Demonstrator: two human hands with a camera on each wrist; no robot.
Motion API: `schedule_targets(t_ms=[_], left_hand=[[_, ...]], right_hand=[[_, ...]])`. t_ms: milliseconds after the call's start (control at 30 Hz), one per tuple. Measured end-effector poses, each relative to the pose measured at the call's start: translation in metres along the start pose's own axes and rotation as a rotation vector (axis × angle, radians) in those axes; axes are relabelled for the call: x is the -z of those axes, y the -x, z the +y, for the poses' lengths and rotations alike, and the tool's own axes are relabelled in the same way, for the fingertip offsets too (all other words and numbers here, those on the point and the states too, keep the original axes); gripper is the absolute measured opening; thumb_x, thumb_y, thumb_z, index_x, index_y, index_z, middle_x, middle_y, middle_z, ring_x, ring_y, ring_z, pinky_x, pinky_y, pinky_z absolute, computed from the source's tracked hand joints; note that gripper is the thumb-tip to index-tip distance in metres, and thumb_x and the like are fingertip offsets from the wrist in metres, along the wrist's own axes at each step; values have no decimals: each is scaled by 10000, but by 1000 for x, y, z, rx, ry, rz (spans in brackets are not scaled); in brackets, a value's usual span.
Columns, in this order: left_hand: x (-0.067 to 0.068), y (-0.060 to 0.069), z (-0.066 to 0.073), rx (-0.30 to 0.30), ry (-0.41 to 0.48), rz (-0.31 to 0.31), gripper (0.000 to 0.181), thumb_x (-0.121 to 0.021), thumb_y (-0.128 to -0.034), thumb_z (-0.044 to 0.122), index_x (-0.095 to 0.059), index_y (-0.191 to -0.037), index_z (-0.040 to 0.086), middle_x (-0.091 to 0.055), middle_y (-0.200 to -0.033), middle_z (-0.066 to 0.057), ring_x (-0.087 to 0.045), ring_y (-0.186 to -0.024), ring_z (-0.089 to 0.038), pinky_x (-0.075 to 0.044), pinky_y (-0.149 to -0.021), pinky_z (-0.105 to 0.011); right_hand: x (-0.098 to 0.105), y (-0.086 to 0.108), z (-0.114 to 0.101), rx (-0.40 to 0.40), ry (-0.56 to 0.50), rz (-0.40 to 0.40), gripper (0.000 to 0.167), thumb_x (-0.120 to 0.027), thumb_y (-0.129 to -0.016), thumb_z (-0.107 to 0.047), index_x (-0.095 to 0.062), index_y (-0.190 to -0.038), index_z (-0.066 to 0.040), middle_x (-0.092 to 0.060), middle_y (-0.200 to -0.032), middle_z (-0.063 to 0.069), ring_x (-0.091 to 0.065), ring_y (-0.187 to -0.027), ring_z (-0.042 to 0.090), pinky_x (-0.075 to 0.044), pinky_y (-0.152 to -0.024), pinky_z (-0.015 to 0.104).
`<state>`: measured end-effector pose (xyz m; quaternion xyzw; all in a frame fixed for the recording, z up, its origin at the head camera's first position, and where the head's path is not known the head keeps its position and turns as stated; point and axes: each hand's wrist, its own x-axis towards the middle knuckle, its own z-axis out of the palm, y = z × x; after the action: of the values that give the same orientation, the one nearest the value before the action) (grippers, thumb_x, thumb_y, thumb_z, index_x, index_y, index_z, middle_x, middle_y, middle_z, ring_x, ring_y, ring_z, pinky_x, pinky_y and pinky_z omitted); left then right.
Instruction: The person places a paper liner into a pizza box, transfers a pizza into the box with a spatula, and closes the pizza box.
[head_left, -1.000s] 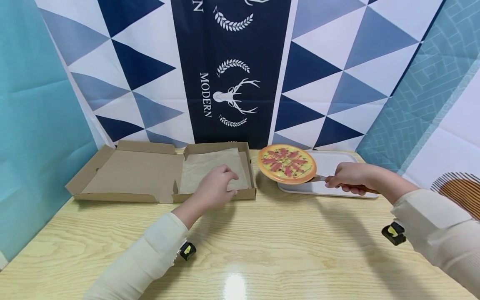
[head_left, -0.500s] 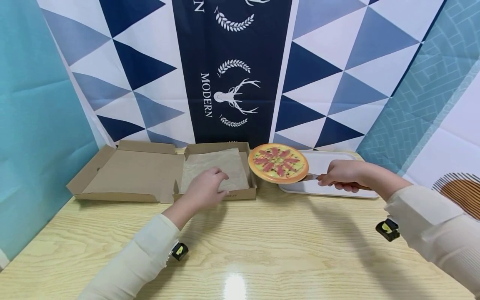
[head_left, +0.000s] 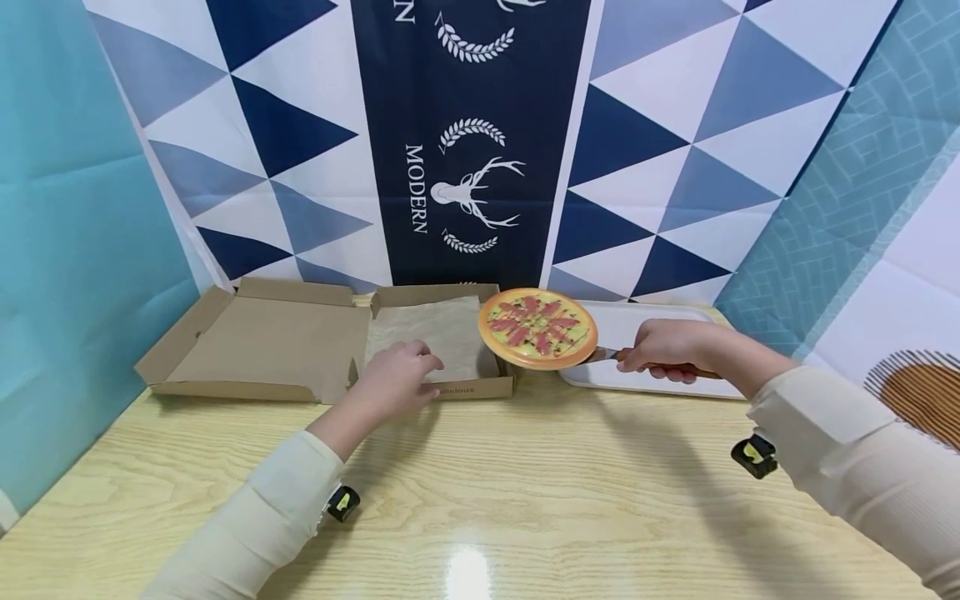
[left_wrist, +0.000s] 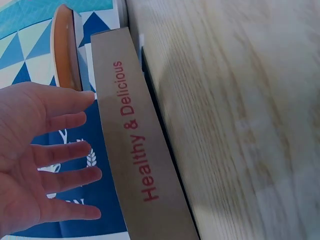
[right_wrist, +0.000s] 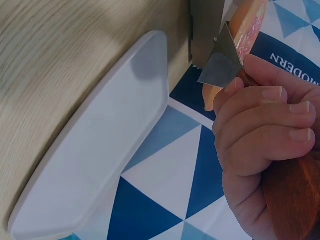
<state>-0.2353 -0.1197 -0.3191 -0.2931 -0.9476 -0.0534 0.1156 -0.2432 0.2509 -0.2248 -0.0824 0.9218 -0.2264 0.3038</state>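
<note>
A round pizza (head_left: 536,327) with red toppings rides on the metal blade of a pizza server (right_wrist: 222,62), raised above the table between the box and the tray. My right hand (head_left: 663,348) grips the server's wooden handle (right_wrist: 292,200). The open cardboard pizza box (head_left: 472,388) has a sheet of paper (head_left: 450,327) lying in it, and the pizza's left part overlaps the box's right wall in the head view. My left hand (head_left: 397,379) hovers by the box's front wall, fingers spread and holding nothing; the left wrist view shows "Healthy & Delicious" on that wall.
A white tray (head_left: 652,383) lies on the table at the right, partly behind my right hand. The box lid (head_left: 262,342) lies folded back to the left. A patterned cloth (head_left: 472,150) hangs behind. The wooden table (head_left: 525,483) stretches in front.
My right hand has carried the pizza on the server leftward, from over the tray's left end to the box's right edge. My left hand has drawn back to the left and slightly down.
</note>
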Motion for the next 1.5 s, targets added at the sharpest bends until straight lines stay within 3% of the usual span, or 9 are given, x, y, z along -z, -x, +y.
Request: schedule_targets(t_ms=[667,900,1167,1367,1500], left_hand=[[8,16,-18,102,55,7,363,-775,-838,229,-688,-1142,52,-589,-1015,-117,-589,-877,-269,-532,-718,-418],[6,22,-26,149,52,1,371,-771,-841,225,-680,-1136,21,-580,-1053,-145,-581,-929,-309,-537,-775,-441],[4,29,-37,240,107,-30,418,-754,-851,213,-643,-1173,-30,-569,-1113,-179,-579,-975,-320,-517,-842,-454],[1,34,-45,269,135,-20,522,-771,-835,232,-607,-1190,-113,-569,-1172,-266,-581,-1058,-407,-481,-933,-506],[0,36,-48,334,185,-23,577,-758,-843,222,-556,-1245,-141,-518,-1259,-316,-539,-1141,-450,-447,-983,-525]], right_hand=[[-9,-9,-18,17,-12,-13,379,-579,-965,-248,-472,-616,-145,-391,-533,-28,-351,-422,82,-331,-442,205],[-11,-12,-25,40,19,-22,375,-593,-956,-267,-472,-617,-163,-398,-537,-30,-356,-428,81,-336,-441,212],[-13,-18,-31,56,32,-23,403,-593,-956,-269,-438,-596,-175,-393,-532,-30,-354,-433,87,-337,-450,221],[-15,-24,-35,50,21,-21,391,-600,-951,-262,-444,-604,-171,-400,-541,-26,-364,-434,91,-341,-448,220],[-16,-28,-39,48,23,-19,402,-593,-952,-240,-430,-592,-166,-400,-537,-21,-363,-432,89,-339,-448,217]])
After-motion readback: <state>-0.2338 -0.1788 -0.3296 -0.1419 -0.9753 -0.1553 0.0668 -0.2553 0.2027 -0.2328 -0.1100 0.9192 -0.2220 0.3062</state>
